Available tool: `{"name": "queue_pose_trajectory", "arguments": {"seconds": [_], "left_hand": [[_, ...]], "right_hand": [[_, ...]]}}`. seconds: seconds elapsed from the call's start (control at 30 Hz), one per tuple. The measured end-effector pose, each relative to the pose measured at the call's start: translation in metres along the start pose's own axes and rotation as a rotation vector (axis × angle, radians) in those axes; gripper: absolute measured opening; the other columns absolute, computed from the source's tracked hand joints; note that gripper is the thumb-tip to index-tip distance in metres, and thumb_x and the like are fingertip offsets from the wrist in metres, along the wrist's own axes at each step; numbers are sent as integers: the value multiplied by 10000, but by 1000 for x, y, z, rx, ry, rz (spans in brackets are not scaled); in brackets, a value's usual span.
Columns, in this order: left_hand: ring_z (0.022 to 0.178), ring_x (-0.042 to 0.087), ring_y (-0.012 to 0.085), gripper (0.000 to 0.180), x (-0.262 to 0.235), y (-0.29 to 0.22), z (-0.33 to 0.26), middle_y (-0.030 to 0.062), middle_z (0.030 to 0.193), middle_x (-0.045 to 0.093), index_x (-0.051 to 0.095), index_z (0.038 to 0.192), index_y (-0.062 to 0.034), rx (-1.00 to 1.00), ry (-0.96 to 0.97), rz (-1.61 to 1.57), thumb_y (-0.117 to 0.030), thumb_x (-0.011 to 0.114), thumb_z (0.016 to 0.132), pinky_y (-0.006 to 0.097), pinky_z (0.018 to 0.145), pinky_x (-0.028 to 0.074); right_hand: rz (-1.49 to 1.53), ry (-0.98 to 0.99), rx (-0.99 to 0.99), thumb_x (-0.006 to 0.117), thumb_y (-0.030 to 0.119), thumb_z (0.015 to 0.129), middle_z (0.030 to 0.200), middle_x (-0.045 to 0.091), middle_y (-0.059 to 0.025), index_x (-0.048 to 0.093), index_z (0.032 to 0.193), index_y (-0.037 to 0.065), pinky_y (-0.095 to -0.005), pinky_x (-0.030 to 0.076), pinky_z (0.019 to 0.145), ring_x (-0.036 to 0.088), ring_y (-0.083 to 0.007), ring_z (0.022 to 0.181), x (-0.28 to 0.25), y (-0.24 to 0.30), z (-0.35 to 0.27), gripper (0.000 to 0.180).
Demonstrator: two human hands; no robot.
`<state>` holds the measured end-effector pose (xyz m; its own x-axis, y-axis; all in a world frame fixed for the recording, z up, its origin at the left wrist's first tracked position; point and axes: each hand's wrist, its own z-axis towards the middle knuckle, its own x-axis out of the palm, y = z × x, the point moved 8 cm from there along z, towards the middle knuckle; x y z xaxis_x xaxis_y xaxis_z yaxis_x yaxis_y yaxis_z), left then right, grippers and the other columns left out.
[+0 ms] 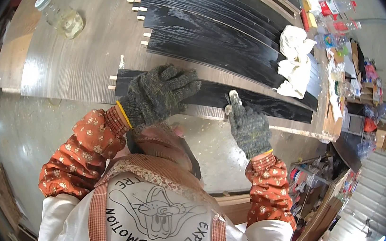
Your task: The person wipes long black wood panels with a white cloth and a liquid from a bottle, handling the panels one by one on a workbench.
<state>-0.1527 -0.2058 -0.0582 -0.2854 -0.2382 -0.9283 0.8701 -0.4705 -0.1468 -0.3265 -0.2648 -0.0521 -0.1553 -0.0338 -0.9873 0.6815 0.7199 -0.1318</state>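
Note:
A narrow black wooden board lies along the near edge of the table, with pale dowels sticking out of its left end. My left hand, in a dark grey knitted glove, rests on the board's left part with fingers stretched out, holding nothing. At the middle of the same board is my gloved right hand. Its index finger points forward with a whitish, smeared tip, and the other fingers are drawn in. Whatever may be between those fingers is too small to make out.
Several wider black boards with dowels lie farther back on the wood-grain table. A crumpled white cloth covers their right ends. A clear jar lies at the far left. Plastic bottles crowd the right side.

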Motion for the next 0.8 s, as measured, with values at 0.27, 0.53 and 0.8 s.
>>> {"name": "queue_pose_trajectory", "arguments": {"seconds": [0.27,0.53,0.8], "left_hand": [[1144,507,281,513,-1,-2,4,60,1332,514,540,1280,-158,-23,-14,-6,-422,571,841,422,976,423],[1180,493,296,523,1,-1,5,65,1343,508,530,1291,-152,-26,26,-27,-421,575,846,434,991,412],[1220,466,301,526,10,-4,2,66,1384,472,495,1331,-161,-13,79,0,-426,527,878,439,1036,367]], "right_hand": [[-6,3,24,457,369,956,653,592,-169,444,1379,160,-452,469,532,603,-322,574,-2,-1,1,472],[228,8,430,420,388,949,814,659,-170,535,1294,145,-465,506,665,643,-337,716,-12,-14,0,437],[248,-141,595,486,370,942,785,653,-200,574,1269,157,-448,496,644,628,-355,686,4,-50,-39,401]]}}
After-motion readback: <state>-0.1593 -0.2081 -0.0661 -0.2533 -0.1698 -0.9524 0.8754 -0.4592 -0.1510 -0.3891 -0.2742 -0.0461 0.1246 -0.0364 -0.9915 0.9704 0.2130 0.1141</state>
